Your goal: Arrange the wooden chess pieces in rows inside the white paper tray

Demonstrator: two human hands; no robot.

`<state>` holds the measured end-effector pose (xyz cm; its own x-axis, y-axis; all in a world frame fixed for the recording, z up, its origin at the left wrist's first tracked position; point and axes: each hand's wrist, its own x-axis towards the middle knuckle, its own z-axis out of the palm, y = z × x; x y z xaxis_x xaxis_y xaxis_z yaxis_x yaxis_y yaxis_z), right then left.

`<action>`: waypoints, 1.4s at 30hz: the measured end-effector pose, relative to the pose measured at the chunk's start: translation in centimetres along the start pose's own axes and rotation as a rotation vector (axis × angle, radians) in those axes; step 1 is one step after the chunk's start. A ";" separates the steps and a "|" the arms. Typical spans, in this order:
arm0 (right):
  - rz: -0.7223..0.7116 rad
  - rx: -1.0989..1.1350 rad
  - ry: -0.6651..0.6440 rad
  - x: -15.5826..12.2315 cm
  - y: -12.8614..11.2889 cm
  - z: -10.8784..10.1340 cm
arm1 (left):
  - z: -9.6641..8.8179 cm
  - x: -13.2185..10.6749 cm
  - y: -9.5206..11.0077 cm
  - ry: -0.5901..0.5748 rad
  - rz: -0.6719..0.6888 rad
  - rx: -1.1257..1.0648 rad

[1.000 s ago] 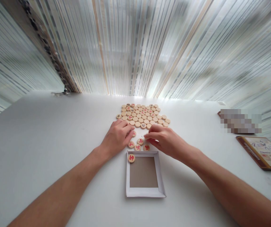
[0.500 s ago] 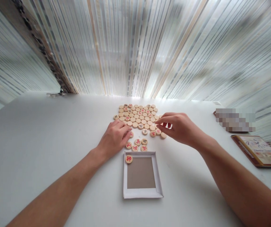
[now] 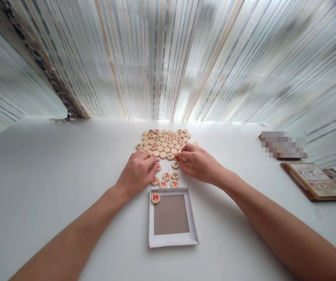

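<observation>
Wooden xiangqi pieces (image 3: 168, 149) form a tight cluster on the white table, many blank side up, others with red or black characters. My right hand (image 3: 195, 162) is at the cluster's near right edge, thumb and forefinger pinched at a piece its fingers mostly cover. My left hand (image 3: 138, 171) rests on the table with loosely bent fingers, beside a red-marked piece (image 3: 159, 167) that it partly hides. Between the hands lies a black-marked piece (image 3: 175, 164). Nearer me are several loose pieces (image 3: 166, 176). A shallow white box lid (image 3: 192, 218) holds one red-marked piece (image 3: 155, 198) in its far left corner.
A brown-edged booklet or flat box (image 3: 314, 181) lies at the right, with a pixelated item (image 3: 283, 145) behind it. Striped sheer curtains (image 3: 168, 70) hang along the table's far edge.
My right hand has moved left and slightly down across the cluster's near edge, its fingertips closing together. My left hand stays by the same pieces. The whole view has shifted slightly.
</observation>
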<state>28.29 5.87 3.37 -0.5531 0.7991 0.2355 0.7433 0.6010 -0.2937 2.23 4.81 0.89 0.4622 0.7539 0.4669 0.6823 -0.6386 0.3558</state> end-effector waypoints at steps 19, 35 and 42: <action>0.341 -0.014 -0.355 -1.0 0.6 -5.6 | -0.1 -0.2 -0.1 0.026 0.009 0.007; 0.376 0.224 -0.403 -0.8 3.8 -6.2 | -0.6 0.3 -2.2 0.083 -0.043 0.054; 0.083 0.215 -0.088 -0.5 1.0 -3.7 | -0.3 0.3 -2.2 0.047 -0.042 0.051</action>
<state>30.66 6.08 6.35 -0.5309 0.8383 0.1238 0.6955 0.5145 -0.5015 0.68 6.43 0.45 0.4062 0.7708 0.4907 0.7292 -0.5971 0.3344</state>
